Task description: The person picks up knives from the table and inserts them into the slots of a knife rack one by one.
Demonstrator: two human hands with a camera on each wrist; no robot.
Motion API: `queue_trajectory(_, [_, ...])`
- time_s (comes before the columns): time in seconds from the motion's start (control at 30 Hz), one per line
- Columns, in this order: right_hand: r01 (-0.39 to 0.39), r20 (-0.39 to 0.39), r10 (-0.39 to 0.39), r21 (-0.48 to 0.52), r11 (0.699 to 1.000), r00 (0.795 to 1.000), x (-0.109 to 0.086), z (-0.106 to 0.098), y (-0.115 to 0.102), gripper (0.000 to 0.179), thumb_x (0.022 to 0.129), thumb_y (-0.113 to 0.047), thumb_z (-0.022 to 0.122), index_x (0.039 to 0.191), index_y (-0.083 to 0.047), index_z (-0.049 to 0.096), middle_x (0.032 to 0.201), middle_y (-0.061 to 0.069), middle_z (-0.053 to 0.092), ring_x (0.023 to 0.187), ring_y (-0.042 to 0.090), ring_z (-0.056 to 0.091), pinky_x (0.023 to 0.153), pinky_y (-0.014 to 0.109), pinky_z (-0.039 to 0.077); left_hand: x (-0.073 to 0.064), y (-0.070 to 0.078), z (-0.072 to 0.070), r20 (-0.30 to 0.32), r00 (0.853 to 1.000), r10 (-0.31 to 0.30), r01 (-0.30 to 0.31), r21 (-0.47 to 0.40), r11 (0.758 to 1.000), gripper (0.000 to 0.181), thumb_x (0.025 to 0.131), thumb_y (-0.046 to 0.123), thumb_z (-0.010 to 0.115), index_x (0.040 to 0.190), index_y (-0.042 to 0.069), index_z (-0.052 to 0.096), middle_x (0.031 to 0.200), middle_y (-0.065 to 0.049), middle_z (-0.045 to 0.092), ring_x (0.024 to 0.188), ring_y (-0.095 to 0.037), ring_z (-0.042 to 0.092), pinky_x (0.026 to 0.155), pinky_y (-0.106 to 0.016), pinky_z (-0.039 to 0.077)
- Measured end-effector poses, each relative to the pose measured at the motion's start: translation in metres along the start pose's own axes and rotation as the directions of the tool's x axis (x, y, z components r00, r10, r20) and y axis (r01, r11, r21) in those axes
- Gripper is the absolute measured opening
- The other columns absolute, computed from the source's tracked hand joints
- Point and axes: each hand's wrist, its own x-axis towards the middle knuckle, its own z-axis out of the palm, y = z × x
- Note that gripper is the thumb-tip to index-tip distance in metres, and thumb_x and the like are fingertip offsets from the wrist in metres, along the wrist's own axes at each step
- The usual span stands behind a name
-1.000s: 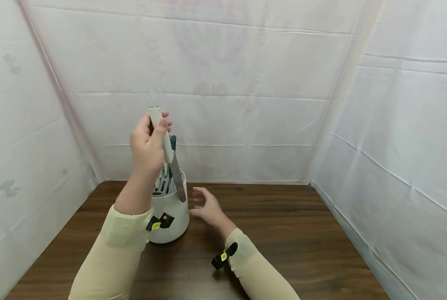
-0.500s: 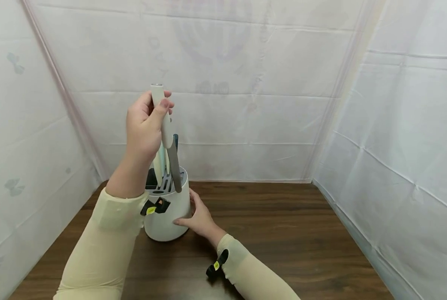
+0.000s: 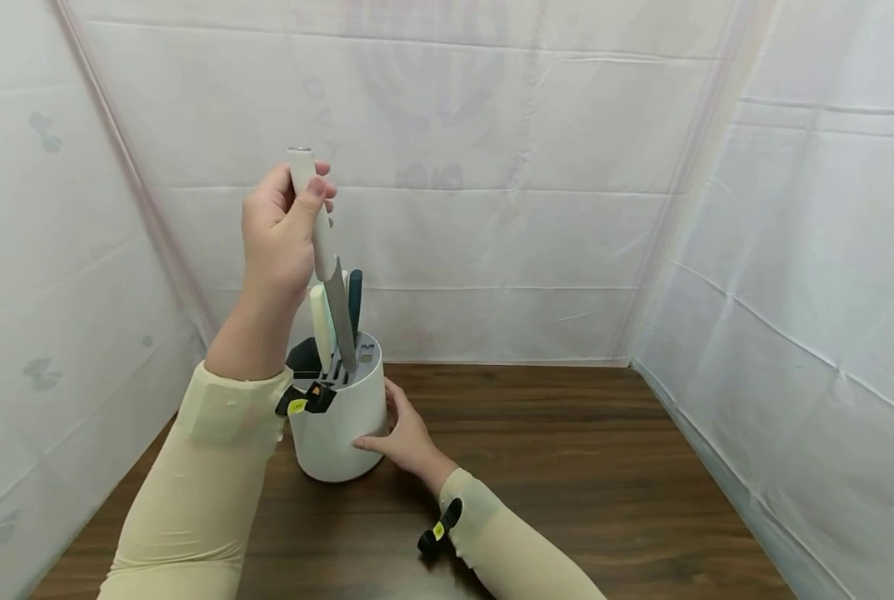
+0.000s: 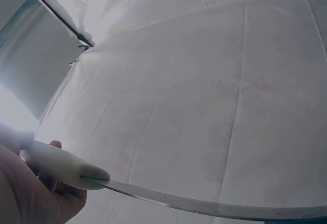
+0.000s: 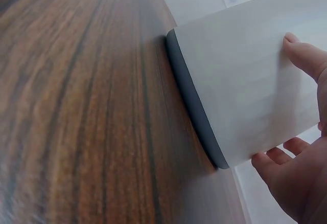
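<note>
Above the knife holder, my left hand (image 3: 276, 235) grips a knife (image 3: 322, 246) by its white handle, blade pointing down. The blade's lower end is at the slotted grey top of the white round holder (image 3: 334, 440); whether the tip sits inside a slot I cannot tell. In the left wrist view, the metal blade (image 4: 168, 199) runs out from the handle to the right. My right hand (image 3: 409, 442) holds the holder's right side, thumb on the front, fingers around the side. In the right wrist view, the fingertips touch the holder's wall (image 5: 240, 91).
Several handles stand in the holder, among them a cream one (image 3: 321, 325) and a dark teal one (image 3: 355, 296). A black item (image 3: 304, 357) sits at its left side. Brown wood-grain tabletop (image 3: 551, 475) extends rightward. White sheet walls (image 3: 447, 250) enclose the back and sides.
My left hand has risen and shifted slightly left, bringing the knife from in front of the holder to its slotted top. My right hand has moved left and taken hold of the holder.
</note>
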Motion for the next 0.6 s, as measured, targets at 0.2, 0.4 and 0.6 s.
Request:
queue_trajectory(0.2, [-0.014,0.003,0.014,0.002,1.0,1.0,0.001,0.003,0.001,0.107,0.083,-0.018,0.093,0.165,-0.041,0.028,0.164,-0.002,0.046,0.152,0.024,0.046,0.124,0.047,0.041,0.005,-0.013,-0.005,-0.017,1.0,-0.002,0.001,-0.042,0.999,0.02,0.107,0.014,0.062,0.121,0.003,0.071,0.096,0.003,0.067,0.092,-0.017,0.058,0.089,-0.03,0.046])
queue_trajectory(0.4, [-0.015,-0.002,0.015,0.006,1.0,1.0,0.001,0.007,0.0,0.106,0.083,-0.018,0.093,0.165,-0.039,0.029,0.164,-0.002,0.046,0.152,0.023,0.046,0.124,0.047,0.041,0.009,-0.018,-0.012,-0.022,1.0,-0.014,0.013,-0.058,0.998,0.022,0.107,0.016,0.063,0.123,0.003,0.071,0.098,0.002,0.068,0.093,-0.018,0.059,0.089,-0.03,0.049])
queue_trajectory(0.6, [0.014,-0.003,-0.014,0.008,1.0,1.0,0.002,0.007,-0.004,0.105,0.084,-0.018,0.092,0.167,-0.032,0.029,0.165,0.003,0.046,0.151,0.028,0.047,0.123,0.051,0.042,0.008,-0.014,-0.02,-0.034,0.999,-0.009,0.008,-0.035,0.999,0.023,0.107,0.017,0.063,0.123,0.003,0.07,0.098,0.001,0.069,0.092,-0.017,0.059,0.088,-0.029,0.051])
